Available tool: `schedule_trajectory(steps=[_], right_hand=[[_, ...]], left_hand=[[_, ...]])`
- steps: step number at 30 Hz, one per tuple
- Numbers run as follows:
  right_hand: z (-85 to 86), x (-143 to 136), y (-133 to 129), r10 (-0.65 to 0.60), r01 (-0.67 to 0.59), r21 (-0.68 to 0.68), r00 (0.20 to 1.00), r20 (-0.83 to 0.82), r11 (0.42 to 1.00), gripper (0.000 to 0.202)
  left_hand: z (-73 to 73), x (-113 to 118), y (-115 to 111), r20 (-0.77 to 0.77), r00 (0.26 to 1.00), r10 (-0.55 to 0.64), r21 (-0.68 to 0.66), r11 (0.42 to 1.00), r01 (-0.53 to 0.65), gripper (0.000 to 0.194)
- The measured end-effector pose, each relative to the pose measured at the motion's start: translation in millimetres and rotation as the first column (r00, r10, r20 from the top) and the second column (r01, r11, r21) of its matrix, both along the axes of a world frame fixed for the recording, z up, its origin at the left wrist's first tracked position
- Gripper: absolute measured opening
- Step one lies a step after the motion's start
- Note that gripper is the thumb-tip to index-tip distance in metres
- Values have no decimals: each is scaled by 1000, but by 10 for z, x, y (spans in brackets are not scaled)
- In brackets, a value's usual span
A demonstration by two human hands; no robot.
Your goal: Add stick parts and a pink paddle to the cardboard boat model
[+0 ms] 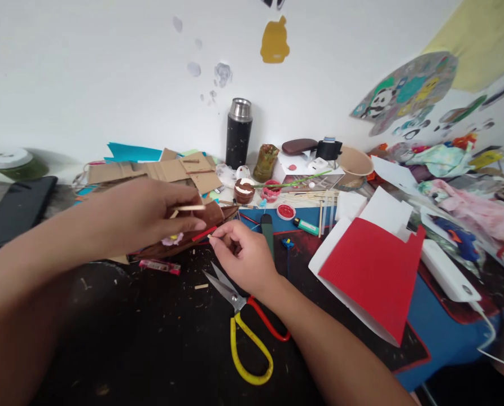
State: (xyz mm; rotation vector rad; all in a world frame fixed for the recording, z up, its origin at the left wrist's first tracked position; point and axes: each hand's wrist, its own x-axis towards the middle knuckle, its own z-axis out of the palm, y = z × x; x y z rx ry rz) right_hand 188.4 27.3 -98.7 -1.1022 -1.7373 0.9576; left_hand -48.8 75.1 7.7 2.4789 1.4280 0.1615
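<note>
My left hand point(150, 211) is at left centre, fingers bent around a short pale wooden stick point(190, 208). Just right of it, my right hand point(245, 254) pinches something small and pale at its fingertips, beside a red strip point(204, 234). Under and behind my left hand is a brown piece point(211, 217), partly hidden. Scissors point(236, 301) with one red and one yellow handle lie with blades apart below my right hand. A pink packet point(160, 267) and a small wooden piece point(201, 286) lie on the dark mat point(158, 338).
Red corrugated card point(372, 270) lies at right, near a white power strip point(450, 270). Behind the hands stand a black thermos point(239, 132), a small jar point(266, 162) and cut cardboard point(162, 169). A green lighter point(306, 226) and phone point(18, 211) are also there.
</note>
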Motion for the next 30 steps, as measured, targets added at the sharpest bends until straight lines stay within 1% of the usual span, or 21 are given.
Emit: schedule_trajectory(steps=[2,3,5,9,14,21,26,28,30], right_hand=[[22,1,-10,-7,7,11,1000,-19,1000,16],[34,1,-16,-6,7,19,1000,-26,1000,16],[53,0,-31,-4,5,33,1000,-31,999,16],[60,-4,-59,7,-6,47,1000,-21,999,13],[37,-3,-67,5,-4,68,1000,-19,998,13],[30,8,-58,34,-34,33,999,1,999,14],[63,25,-37,31,-32,-51,999,-4,998,16],[67,26,-25,53,-60,-123,997,-57,991,17],[60,22,-14,95,-127,-209,983,-156,970,17]], left_hand=[[-8,63,-82,-12,1000,-29,-61,998,28,36],[-21,86,-111,-9,999,-37,-68,997,36,39],[-55,113,-143,9,998,-66,-29,997,66,44],[-95,129,-138,30,995,-97,28,995,96,42],[-89,136,-112,17,991,-132,-1,991,132,41],[-70,168,-126,-49,994,-100,-23,995,99,45],[-36,187,-116,-50,992,-113,-18,993,112,46],[-26,181,-108,-38,992,-118,-15,993,117,47],[-13,177,-103,-35,993,-116,-12,993,116,47]])
